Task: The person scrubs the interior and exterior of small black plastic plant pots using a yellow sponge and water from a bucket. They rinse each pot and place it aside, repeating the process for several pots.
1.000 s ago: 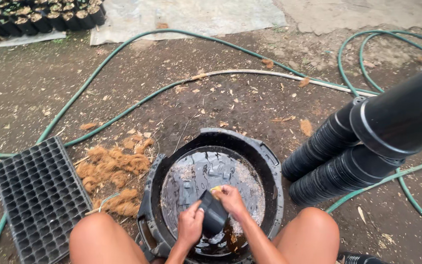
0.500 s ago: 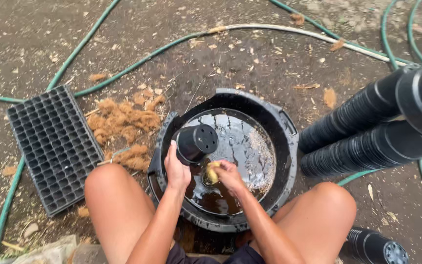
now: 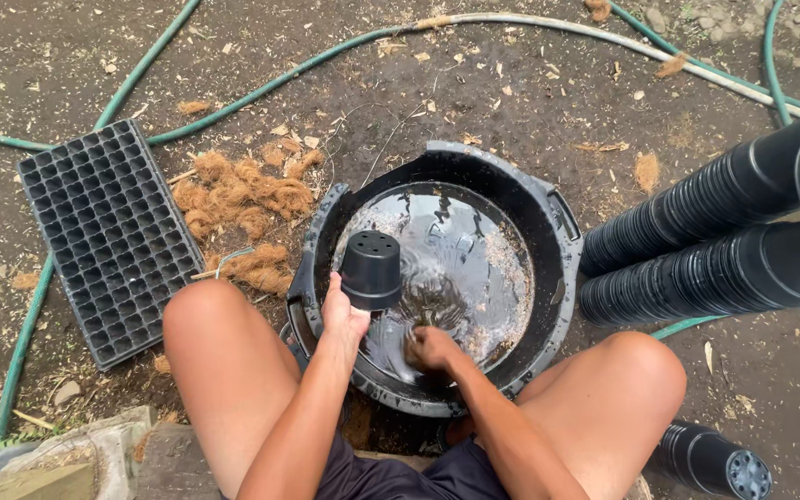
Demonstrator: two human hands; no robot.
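Nearest, a lone black pot (image 3: 710, 460) lies on its side by the right knee. Just beyond the knees, the left hand (image 3: 343, 315) has its grip closed on a small black plastic pot (image 3: 371, 268), held upside down above the near left rim of the black tub (image 3: 548, 208), likely so water drains through its bottom holes. The right hand (image 3: 432, 347) is dipped in the murky water (image 3: 460, 250), curled as if around something; I cannot tell what. Left lies a black seedling tray (image 3: 108, 236) beside loose coconut fibre (image 3: 238, 199). Right, stacked black pots (image 3: 715, 236) lie sideways within reach. Farther off, green hoses (image 3: 233, 97) snake over the soil.
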